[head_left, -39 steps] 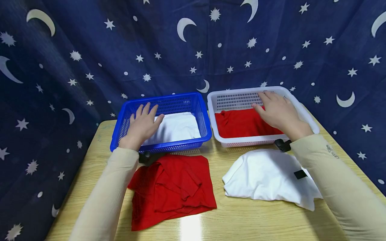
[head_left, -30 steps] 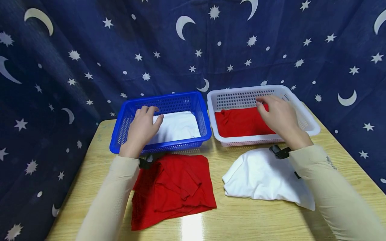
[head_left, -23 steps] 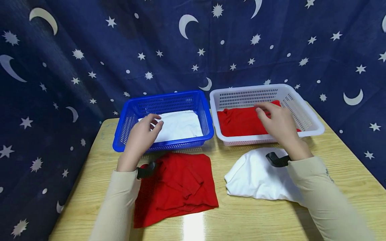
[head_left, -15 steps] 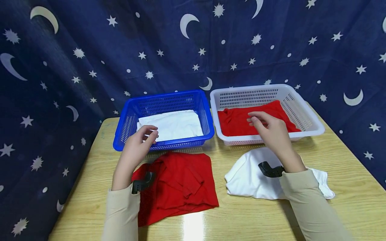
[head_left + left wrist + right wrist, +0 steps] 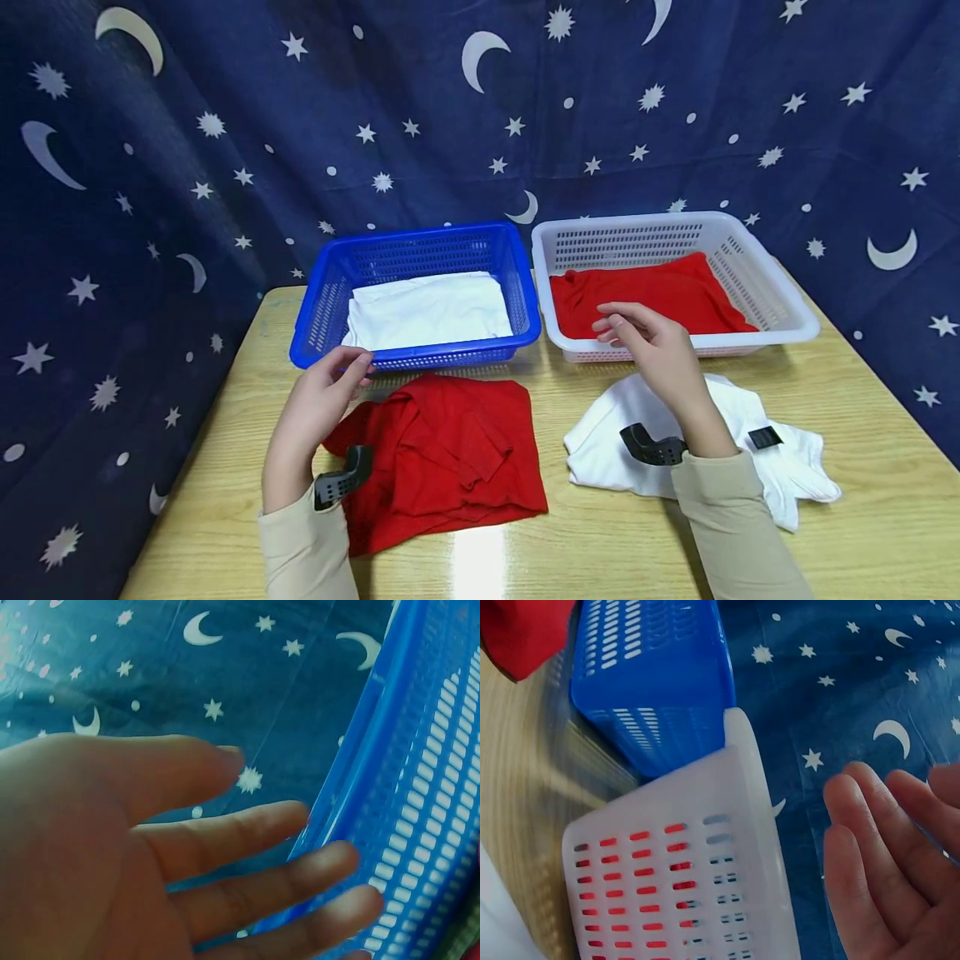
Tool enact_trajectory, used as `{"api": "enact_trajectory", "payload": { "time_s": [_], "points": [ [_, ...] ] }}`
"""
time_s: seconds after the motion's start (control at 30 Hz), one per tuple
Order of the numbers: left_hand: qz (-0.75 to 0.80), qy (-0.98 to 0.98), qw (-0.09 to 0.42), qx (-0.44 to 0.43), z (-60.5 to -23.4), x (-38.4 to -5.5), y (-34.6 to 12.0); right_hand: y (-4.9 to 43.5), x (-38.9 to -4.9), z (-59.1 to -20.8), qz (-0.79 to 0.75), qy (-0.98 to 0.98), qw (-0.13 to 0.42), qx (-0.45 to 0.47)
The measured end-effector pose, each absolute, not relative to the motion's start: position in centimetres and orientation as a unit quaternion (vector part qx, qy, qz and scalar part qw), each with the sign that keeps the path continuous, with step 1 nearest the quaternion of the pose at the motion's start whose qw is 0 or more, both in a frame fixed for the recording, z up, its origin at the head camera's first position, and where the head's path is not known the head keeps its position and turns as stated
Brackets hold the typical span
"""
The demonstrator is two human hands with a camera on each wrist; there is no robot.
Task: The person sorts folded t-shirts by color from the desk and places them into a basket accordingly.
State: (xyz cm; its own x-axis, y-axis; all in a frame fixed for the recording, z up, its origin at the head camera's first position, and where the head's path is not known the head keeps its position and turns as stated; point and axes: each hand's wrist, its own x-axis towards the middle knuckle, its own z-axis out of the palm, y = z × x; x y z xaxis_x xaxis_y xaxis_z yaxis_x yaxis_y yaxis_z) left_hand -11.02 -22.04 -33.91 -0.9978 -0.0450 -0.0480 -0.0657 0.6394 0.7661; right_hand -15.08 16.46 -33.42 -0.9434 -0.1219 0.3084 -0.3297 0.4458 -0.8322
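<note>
My left hand (image 5: 318, 404) hovers at the front left corner of the blue basket (image 5: 456, 343), fingers loosely bent and nothing in them; the left wrist view shows the fingers apart from each other. A folded white cloth (image 5: 427, 310) lies in that basket. Over the front rim of the white basket (image 5: 780, 321) hangs my right hand (image 5: 660, 350), also holding nothing, its fingers relaxed. Inside the white basket a folded red cloth (image 5: 652, 287) lies flat. A crumpled red cloth (image 5: 457, 450) rests before the blue basket, and a white cloth (image 5: 615, 437) lies partly hidden under my right forearm.
Both baskets stand side by side at the back of the wooden table (image 5: 600, 550). Behind them hangs a dark blue curtain (image 5: 420, 67) with moons and stars. Black wrist cameras sit on both wrists, and a small black tag (image 5: 765, 437) shows on the white cloth.
Both hands have drawn back from over the baskets toward the person, their spread fingers now loosely bent. The cloths in the baskets show more fully. The view has shifted slightly.
</note>
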Motion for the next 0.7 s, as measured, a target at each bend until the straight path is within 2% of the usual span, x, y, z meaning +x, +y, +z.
{"api": "enact_trajectory", "payload": {
  "time_s": [0.07,0.17,0.33,0.5,0.6,0.7],
  "points": [
    [0.406,0.913,0.034,-0.034,-34.0,-10.9,-22.4,16.5,-15.2,-33.9,0.501,-0.849,0.094,0.141],
    [0.373,0.925,0.066,-0.034,-34.3,-10.9,-23.2,16.4,-15.4,-34.3,0.509,-0.844,0.053,0.161],
    [0.323,0.939,0.106,-0.049,-35.2,-11.1,-24.6,15.9,-16.0,-36.0,0.532,-0.818,-0.070,0.206],
    [0.340,0.921,0.165,-0.096,-36.4,-11.0,-25.7,14.4,-16.0,-38.0,0.455,-0.839,-0.176,0.239],
    [0.350,0.909,0.196,-0.116,-36.8,-10.9,-25.7,13.4,-15.8,-38.9,0.404,-0.850,-0.228,0.249],
    [0.327,0.916,0.206,-0.111,-37.2,-11.2,-25.1,12.5,-15.6,-39.7,0.395,-0.845,-0.261,0.249]
  ]
}}
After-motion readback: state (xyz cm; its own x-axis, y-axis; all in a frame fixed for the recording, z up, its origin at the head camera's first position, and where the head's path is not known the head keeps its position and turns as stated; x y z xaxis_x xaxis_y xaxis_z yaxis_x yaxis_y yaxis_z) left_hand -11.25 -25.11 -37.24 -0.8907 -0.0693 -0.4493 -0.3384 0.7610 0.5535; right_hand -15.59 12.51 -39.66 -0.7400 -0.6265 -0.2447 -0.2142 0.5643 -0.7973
